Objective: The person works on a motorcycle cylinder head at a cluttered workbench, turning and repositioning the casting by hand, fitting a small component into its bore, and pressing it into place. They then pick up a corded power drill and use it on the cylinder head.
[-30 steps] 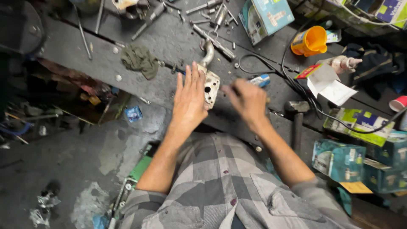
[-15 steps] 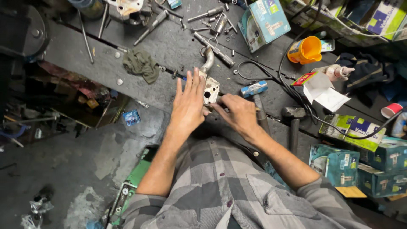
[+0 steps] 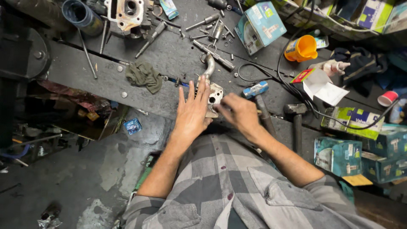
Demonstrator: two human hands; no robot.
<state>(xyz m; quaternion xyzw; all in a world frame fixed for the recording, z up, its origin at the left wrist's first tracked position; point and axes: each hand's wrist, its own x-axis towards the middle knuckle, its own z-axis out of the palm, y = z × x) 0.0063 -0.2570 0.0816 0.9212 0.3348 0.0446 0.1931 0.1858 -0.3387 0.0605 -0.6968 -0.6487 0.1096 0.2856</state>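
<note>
A small grey metal engine block (image 3: 215, 96) with a round bore and a curved pipe (image 3: 209, 64) rising from it lies at the near edge of the dark workbench (image 3: 106, 76). My left hand (image 3: 193, 112) lies flat with fingers spread on the block's left side, pressing it down. Against the block's right side, my right hand (image 3: 238, 112) is curled with the fingertips pinched together; whatever sits between them is hidden. A hammer with a blue head (image 3: 255, 90) lies just right of that hand.
On the bench lie a green rag (image 3: 145, 75), several sockets and extension bars (image 3: 214, 50), a rusty casting (image 3: 127, 12), a teal box (image 3: 259, 26), an orange funnel (image 3: 302, 48), black cables and a second hammer (image 3: 296, 116). Teal cartons (image 3: 339, 154) are stacked at right. A concrete floor lies at left.
The right hand has come in from right of the block to its right side and curled there. The left hand stayed flat on the block. The camera has tilted, shifting the scene down.
</note>
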